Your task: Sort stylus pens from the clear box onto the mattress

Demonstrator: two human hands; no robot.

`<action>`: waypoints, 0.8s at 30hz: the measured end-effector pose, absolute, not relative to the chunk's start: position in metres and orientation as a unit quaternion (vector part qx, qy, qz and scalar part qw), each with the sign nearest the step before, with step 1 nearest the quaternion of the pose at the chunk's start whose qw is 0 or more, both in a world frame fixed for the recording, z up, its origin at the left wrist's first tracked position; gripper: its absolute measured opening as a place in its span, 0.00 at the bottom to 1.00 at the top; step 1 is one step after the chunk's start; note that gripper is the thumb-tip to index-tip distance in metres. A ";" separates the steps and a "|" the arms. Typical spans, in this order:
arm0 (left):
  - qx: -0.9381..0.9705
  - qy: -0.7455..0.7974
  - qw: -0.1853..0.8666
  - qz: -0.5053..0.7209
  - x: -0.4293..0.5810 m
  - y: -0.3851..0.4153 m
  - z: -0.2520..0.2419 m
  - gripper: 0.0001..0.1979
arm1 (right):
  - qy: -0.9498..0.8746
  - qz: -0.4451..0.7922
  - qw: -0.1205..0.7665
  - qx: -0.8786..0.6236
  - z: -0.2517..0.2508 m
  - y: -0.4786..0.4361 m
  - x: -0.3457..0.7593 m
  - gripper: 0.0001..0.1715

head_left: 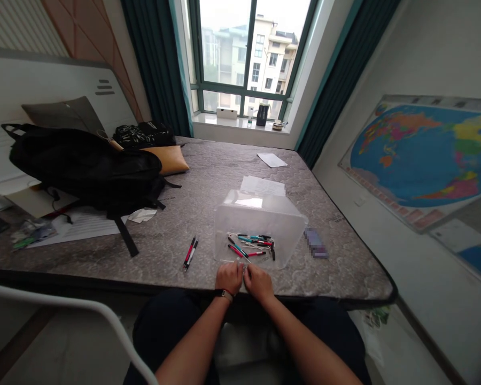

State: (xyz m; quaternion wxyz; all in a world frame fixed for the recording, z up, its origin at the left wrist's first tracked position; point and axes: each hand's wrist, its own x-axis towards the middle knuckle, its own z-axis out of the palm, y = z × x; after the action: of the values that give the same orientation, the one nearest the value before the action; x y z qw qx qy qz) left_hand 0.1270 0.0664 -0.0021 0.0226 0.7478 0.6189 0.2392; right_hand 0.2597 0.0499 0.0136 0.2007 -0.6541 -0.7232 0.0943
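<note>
Translucent plastic forms the bin, which rests on a quilted mattress directly in front of the seated person. Loose pens, in red, teal, black and white, lie crossed inside the bin, close to its near side; that position presumably keeps them within easy reach and stops them from rolling away. The left hand and right hand meet just before the bin's near edge, fingers curled inward, and both appear to pinch a slim piece between them, too small to identify. The paired grip suggests a small part that needs steadying from two sides, and the low, central position lets the forearms rest near the lap. Two pens, one red and black, one white and black, lie side by side left of the bin, apparently aligned to keep them separate from the jumble. A blurred purplish object lies just right of the bin, papers behind it, and a black backpack well to the left, outside the working area.
</note>
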 end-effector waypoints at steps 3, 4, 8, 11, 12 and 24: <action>0.752 0.614 0.027 0.239 0.125 0.068 -0.001 0.20 | -0.703 0.149 0.247 -0.650 0.025 0.064 0.265 0.12; 0.751 0.615 0.035 0.240 0.125 0.069 0.000 0.21 | -0.696 0.159 0.270 -0.646 0.030 0.071 0.268 0.12; 0.715 0.645 0.101 0.251 0.128 0.072 0.009 0.22 | -0.681 0.152 0.324 -0.639 0.047 0.097 0.281 0.08; 0.700 0.640 0.168 0.269 0.131 0.076 0.021 0.22 | -0.701 0.158 0.320 -0.617 0.051 0.101 0.286 0.06; 0.698 0.630 0.191 0.283 0.131 0.078 0.026 0.21 | -0.708 0.159 0.317 -0.612 0.051 0.100 0.286 0.06; 0.674 0.515 0.318 0.423 0.114 0.140 0.067 0.14 | -0.725 0.173 0.153 -0.649 0.032 0.112 0.269 0.09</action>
State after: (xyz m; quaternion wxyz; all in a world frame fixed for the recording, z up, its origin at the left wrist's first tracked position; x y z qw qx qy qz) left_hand 0.1135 0.1403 0.0669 0.3177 0.6739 0.5154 0.4234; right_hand 0.2686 0.1125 0.0318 0.1533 -0.6489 -0.7249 0.1731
